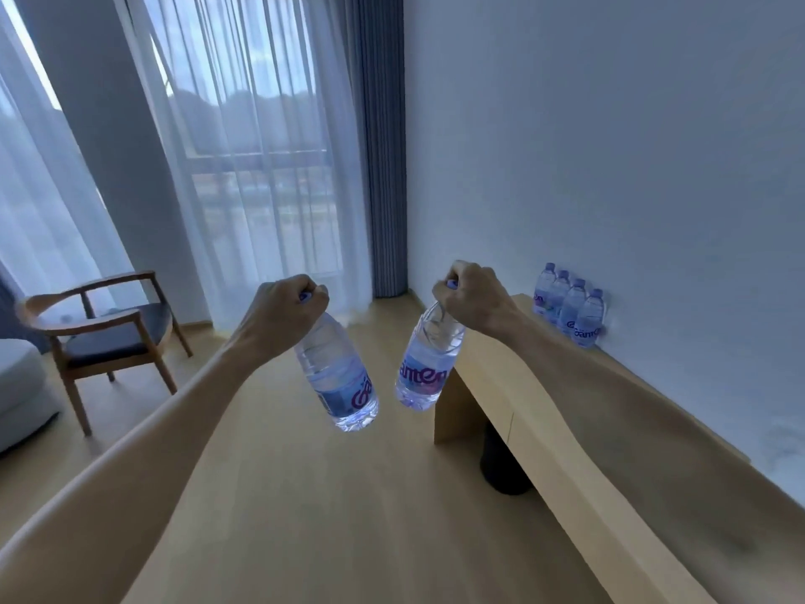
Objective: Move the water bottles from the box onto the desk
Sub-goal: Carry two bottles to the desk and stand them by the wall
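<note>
My left hand point(285, 309) grips a clear water bottle point(337, 377) by its purple cap; the bottle hangs tilted over the wooden floor. My right hand point(472, 298) holds a second water bottle point(427, 364) by the cap, hanging just left of the light wooden desk point(522, 385). Both bottles have blue and purple labels. Several more bottles point(570, 307) stand in a row on the desk's far end against the white wall. The box is out of view.
A wooden armchair point(104, 333) with a dark seat stands at the left by sheer curtains and a window. A white cushion edge point(17, 385) shows at far left. A dark round object point(501, 468) sits under the desk.
</note>
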Motion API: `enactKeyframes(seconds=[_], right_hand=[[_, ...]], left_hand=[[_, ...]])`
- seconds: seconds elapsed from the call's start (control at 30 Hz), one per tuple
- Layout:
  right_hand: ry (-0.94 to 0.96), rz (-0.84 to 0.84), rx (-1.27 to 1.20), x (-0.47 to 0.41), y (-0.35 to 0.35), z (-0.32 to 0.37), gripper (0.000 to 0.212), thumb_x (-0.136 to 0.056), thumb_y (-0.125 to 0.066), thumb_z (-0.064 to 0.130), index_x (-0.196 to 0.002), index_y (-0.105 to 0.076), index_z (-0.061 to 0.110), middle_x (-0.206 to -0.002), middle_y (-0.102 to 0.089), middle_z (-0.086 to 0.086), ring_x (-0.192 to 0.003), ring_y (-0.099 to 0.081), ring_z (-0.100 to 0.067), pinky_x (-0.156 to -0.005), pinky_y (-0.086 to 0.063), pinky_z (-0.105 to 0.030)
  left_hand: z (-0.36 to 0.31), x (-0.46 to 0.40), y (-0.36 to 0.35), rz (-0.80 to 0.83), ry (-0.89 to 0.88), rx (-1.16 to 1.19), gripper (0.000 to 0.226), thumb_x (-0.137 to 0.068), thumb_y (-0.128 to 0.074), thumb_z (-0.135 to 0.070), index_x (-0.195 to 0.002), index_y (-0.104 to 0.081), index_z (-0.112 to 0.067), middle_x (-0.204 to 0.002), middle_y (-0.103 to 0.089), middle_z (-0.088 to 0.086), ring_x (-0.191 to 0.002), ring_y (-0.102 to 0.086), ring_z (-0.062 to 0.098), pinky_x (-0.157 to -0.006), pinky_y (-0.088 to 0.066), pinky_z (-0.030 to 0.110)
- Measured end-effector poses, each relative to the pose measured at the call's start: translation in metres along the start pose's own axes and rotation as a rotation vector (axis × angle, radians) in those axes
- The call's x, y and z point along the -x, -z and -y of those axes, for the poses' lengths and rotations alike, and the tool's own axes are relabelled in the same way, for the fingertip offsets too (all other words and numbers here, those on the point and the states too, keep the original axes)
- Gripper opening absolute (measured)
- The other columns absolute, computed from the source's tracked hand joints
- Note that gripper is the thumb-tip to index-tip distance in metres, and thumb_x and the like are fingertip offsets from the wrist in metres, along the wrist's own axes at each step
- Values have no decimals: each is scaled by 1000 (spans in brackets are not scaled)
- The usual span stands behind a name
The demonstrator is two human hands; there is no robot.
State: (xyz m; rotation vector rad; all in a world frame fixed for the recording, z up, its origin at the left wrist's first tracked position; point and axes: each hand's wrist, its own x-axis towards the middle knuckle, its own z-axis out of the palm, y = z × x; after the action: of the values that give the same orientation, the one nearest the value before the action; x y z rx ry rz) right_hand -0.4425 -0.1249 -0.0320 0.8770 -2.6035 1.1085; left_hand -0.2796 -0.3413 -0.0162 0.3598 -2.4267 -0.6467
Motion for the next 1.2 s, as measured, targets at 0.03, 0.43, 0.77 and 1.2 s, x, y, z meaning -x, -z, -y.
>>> enactKeyframes(seconds=[0.03, 0.43, 0.77, 1.2], right_hand=[[-15, -22, 7, -11, 0, -8, 19, -88, -57, 28, -73, -51, 19, -71, -57, 1, -66, -56, -18, -52, -39, -28], [-222, -173, 66, -139, 24, -139, 24, -86, -56, 26, -67, -45, 18, -69, -56, -1, -65, -52, -21, -51, -33, -28], [-308, -242, 37, -228, 71, -260, 20, -84, -54, 28, -70, -46, 18, -67, -57, 0, -58, -49, -17, -51, -36, -28], [-634, -329, 219, -236, 119, -421, 20, -89, -55, 28, -75, -49, 14, -68, -57, 0, -60, -52, -18, -51, -37, -28]], left_hand=[[2, -17, -10, 13, -10, 13, 37, -95, -52, -24, -61, -48, -10, -53, -47, -1, -49, -39, 11, -48, -32, 23], [-3, -189, -168, 146, -159, 126, 36, -95, -51, -24, -68, -50, 1, -59, -51, 10, -53, -40, 17, -52, -35, 27], [-52, -314, -299, 245, -286, 167, 35, -95, -52, -22, -69, -49, 2, -60, -55, 14, -53, -42, 17, -52, -37, 28], [-136, -401, -519, 610, -427, 376, 33, -92, -53, -21, -69, -43, 1, -57, -45, 2, -53, -32, 14, -47, -29, 20]])
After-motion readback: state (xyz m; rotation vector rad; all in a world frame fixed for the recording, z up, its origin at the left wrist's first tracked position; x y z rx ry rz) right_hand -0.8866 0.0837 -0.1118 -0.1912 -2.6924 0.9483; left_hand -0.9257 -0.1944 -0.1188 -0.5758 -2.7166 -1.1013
